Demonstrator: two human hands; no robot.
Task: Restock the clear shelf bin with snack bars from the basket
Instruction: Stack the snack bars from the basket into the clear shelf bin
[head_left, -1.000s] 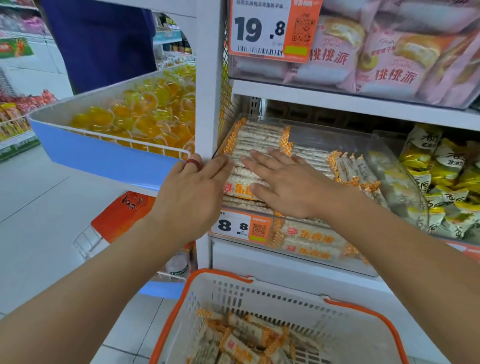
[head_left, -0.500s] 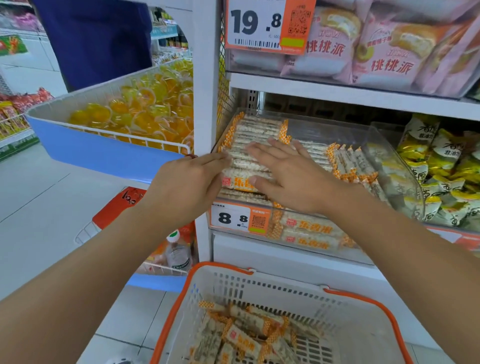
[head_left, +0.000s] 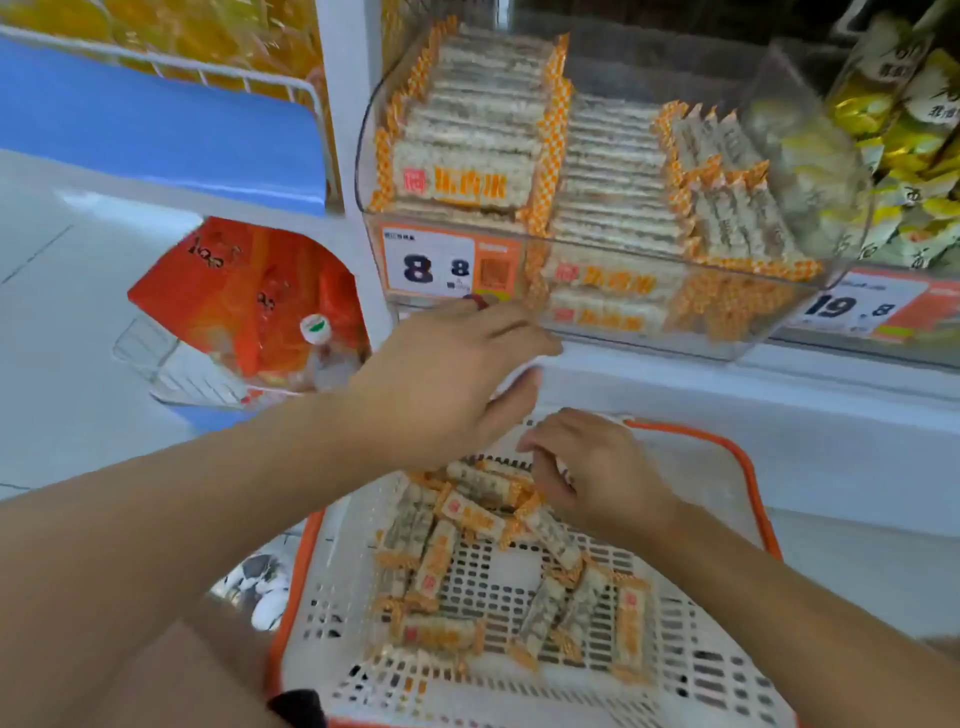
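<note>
Right grip (head_left: 587, 467) reaches snack bars (head_left: 467, 509) inside basket (head_left: 748, 467).

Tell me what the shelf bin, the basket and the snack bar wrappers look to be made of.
Shelf bin: clear glossy hard plastic, likely acrylic; contents show through its walls.
Basket: white moulded plastic, matte, slotted holes, orange rim.
Snack bar wrappers: thin shiny plastic film, apparently, with crimped orange-checked ends.

snack bars (head_left: 462, 525) in basket (head_left: 727, 680), below clear bin (head_left: 779, 291) on shelf (head_left: 727, 384), hands above basket
</note>
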